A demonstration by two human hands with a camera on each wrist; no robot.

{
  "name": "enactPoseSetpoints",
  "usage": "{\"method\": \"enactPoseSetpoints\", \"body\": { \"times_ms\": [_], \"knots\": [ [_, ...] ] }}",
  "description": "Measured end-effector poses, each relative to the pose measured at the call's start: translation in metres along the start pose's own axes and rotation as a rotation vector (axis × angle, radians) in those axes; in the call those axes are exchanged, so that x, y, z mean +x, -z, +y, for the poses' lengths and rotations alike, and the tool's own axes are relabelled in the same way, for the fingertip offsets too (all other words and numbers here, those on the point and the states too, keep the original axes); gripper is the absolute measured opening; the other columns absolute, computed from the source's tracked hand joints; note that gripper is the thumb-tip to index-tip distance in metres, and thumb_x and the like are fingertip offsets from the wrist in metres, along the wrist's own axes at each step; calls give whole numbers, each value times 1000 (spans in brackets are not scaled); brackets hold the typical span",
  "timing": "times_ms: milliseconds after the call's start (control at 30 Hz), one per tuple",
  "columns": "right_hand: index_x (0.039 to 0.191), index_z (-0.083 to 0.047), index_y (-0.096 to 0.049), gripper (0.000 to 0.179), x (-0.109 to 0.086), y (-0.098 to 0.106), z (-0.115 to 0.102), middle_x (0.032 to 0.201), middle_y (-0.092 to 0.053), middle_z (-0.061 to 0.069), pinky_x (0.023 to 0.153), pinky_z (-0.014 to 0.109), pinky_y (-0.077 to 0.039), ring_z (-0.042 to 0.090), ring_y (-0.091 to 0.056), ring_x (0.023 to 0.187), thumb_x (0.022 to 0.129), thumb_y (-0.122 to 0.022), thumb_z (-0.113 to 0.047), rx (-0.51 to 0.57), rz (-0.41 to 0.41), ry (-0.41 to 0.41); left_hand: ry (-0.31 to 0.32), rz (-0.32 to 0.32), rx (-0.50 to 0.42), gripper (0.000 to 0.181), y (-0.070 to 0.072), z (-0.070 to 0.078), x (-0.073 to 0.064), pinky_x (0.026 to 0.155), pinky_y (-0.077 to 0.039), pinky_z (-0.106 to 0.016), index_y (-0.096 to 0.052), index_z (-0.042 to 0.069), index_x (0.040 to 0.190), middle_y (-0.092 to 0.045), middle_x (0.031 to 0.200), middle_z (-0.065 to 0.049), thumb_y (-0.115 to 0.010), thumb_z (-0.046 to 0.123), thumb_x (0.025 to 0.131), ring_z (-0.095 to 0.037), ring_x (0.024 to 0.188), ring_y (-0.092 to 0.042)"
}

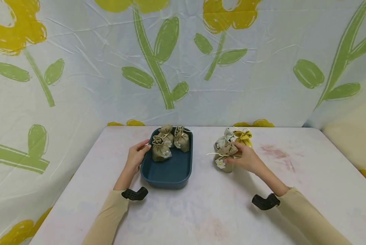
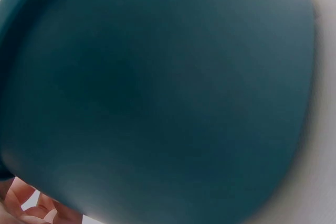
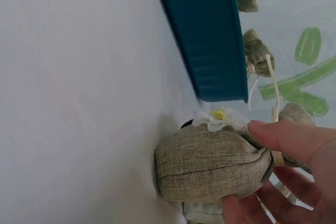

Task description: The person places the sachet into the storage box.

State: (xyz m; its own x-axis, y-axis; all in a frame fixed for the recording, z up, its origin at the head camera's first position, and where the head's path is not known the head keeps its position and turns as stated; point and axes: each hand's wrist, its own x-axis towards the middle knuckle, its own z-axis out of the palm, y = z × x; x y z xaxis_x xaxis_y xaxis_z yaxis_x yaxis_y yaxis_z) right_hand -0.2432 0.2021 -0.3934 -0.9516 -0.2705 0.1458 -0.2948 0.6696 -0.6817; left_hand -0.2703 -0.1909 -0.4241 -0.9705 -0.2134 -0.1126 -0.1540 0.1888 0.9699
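Note:
My left hand holds the left rim of a dark blue rectangular tray; its wrist view is mostly filled by the tray's outer wall, with curled fingers at the lower left. Three brown drawstring pouches with white flowers stand in the tray's far part, the nearest pouch at the left. To the tray's right, my right hand pinches a brown linen pouch around its tied neck. That pouch's base appears to touch the table. Part of its neck is hidden behind my fingers.
Just behind the held pouch stand a pale grey pouch and a mustard yellow pouch, both partly covered. The white table ends at a flower-printed cloth backdrop.

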Motion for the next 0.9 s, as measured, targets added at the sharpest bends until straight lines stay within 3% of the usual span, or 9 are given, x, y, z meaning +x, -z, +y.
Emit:
{"method": "enactPoseSetpoints", "body": {
  "times_ms": [500,600,767,900],
  "knots": [
    [111,5,-64,42,4,-12,1,103,-68,21,83,49,-52,39,-65,98,75,-81,-9,16,71,96,8,-7,-9,40,1,-1,-1,75,-44,-20,-58,12,134,-58,112,-10,-59,21,95,-15,95,-52],
    [114,5,-64,46,4,-13,2,103,-69,21,82,50,-52,37,-65,98,75,-81,-12,-10,76,102,4,-1,-11,39,1,-2,0,76,-44,-21,-58,12,133,-59,111,-10,-60,21,95,-15,94,-52],
    [131,12,-51,67,3,-14,3,120,-61,30,86,52,-50,43,-60,108,77,-80,-15,-46,79,58,-6,-1,-6,39,0,-1,0,76,-43,-20,-59,11,133,-59,109,-10,-60,20,95,-14,94,-49],
    [129,12,-54,65,3,-16,4,115,-64,28,81,46,-53,39,-63,103,76,-81,-16,-40,90,53,1,0,0,39,0,-1,1,76,-42,-20,-58,12,133,-58,111,-10,-59,21,95,-15,95,-49]
  ]
}}
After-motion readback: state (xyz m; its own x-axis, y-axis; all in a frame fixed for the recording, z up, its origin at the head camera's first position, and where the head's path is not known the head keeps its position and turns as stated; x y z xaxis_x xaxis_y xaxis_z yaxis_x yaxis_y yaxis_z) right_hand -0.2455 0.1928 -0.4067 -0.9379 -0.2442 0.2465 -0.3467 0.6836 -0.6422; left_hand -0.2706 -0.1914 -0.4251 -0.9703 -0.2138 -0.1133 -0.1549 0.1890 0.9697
